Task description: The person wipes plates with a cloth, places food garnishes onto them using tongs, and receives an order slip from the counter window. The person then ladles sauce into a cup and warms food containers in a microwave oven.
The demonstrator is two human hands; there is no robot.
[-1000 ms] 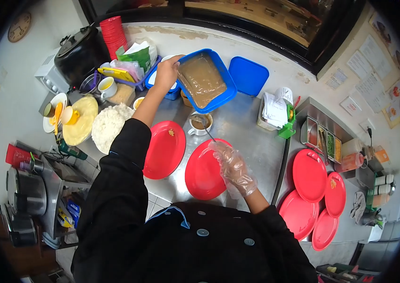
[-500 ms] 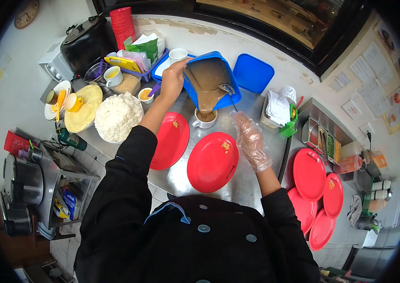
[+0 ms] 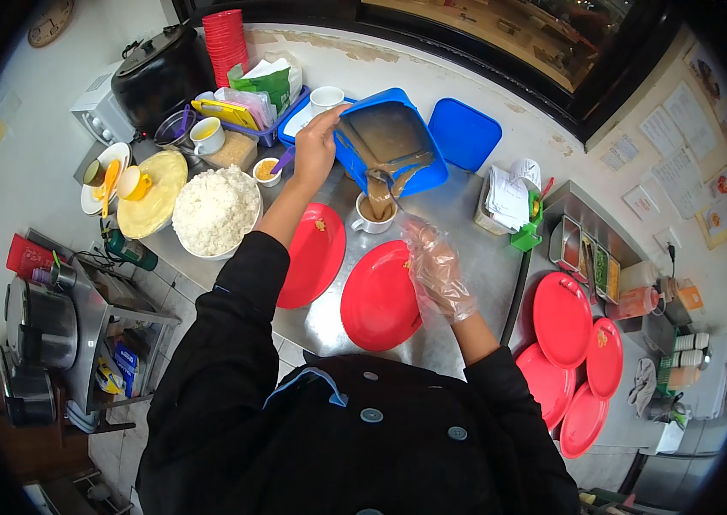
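Observation:
My left hand grips the left rim of a blue plastic container, tilted towards me. Brown gravy runs from its front corner into a white cup on the steel counter. My right hand, in a clear plastic glove, is closed on the handle of a ladle; the ladle's bowl sits in the gravy at the pouring corner. Under my right hand lies a red oval plate, partly covered by it. Another red plate with yellow bits on it lies to the left.
A heaped bowl of rice and a yellow-topped bowl stand at left. Behind the container lies a blue lid. Several red plates lie at right, past a green holder beside papers. A black rice cooker stands back left.
The ladle and my right hand have moved left and nearer to me, bringing the ladle's bowl to the pouring corner. The container has shifted slightly right; gravy still flows into the cup.

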